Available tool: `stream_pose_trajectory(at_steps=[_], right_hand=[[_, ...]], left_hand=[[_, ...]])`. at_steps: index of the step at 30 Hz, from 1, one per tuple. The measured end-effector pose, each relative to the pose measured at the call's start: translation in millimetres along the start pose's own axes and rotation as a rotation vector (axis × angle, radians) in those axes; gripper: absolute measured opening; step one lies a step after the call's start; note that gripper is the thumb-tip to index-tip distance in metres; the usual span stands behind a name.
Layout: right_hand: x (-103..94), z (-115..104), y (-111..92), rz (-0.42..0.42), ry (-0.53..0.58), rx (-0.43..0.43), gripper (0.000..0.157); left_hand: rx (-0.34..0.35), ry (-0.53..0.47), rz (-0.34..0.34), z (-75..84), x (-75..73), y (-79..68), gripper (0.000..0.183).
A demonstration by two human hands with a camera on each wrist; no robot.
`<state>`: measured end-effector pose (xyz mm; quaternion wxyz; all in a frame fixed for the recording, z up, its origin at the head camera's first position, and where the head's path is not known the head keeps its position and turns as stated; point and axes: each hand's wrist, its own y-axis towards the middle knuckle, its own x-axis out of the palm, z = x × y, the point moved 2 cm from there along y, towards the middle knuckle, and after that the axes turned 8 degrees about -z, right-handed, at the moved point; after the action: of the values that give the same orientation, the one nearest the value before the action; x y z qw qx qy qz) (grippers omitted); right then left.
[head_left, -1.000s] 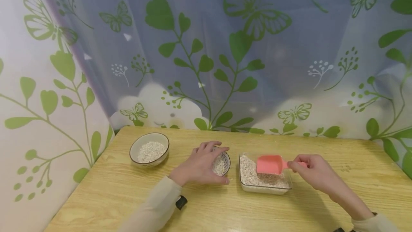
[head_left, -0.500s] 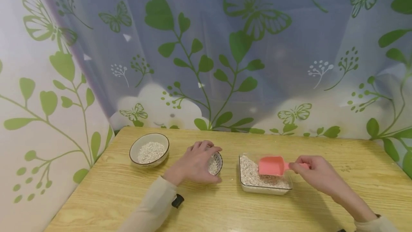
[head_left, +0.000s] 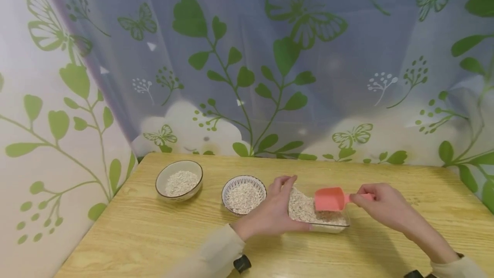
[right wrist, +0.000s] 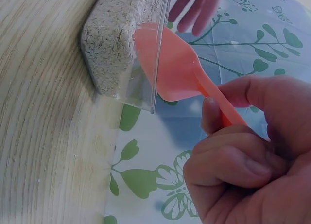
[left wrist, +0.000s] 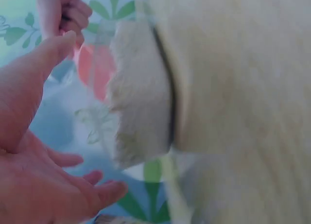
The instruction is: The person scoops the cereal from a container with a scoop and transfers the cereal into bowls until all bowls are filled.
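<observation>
My right hand grips the handle of a pink scoop, whose blade rests in the oats inside a clear rectangular container. The right wrist view shows my fingers curled round the scoop's handle. At the container's left side is my left hand, thumb and fingers spread apart; in the left wrist view a gap shows between this hand and the container wall. Beside the hand stands a small patterned bowl with oats in it, its lower right edge hidden by the hand.
A larger cream bowl with a dark rim, also with oats inside, stands at the left of the wooden table. Behind the table's back edge hangs a blue and white curtain printed with leaves and butterflies.
My left hand first slid the small patterned bowl leftward, then let it go and moved right to the container. The scoop and right hand shifted slightly right.
</observation>
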<state>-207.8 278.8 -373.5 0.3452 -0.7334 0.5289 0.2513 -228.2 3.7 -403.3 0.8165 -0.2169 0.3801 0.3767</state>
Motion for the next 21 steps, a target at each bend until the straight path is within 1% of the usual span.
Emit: stream_pose_trajectory(at_steps=[3,6,11,16,21], right_hand=[[-0.8,1.0,0.1,-0.010,-0.007,0.005,0.032],[-0.7,0.9,-0.2,-0.020,-0.009,0.011,0.033],[-0.2,-1.8,1.0,-0.021,-0.048,0.005,0.033],[0.2,-4.6,5.6,-0.026,-0.071,0.001,0.032],[1.5,-1.8,11.6,-0.075,-0.012,0.019,0.032]], left_hand=[[-0.057,-0.059,0.006,-1.0,9.1,6.0,0.131],[-0.112,-0.076,0.011,-2.8,15.7,9.8,0.137],[-0.190,-0.075,-0.027,-5.9,22.3,14.0,0.141],[-0.228,-0.099,-0.068,-8.9,24.4,16.1,0.142],[-0.245,-0.136,-0.079,-7.1,26.6,17.9,0.140]])
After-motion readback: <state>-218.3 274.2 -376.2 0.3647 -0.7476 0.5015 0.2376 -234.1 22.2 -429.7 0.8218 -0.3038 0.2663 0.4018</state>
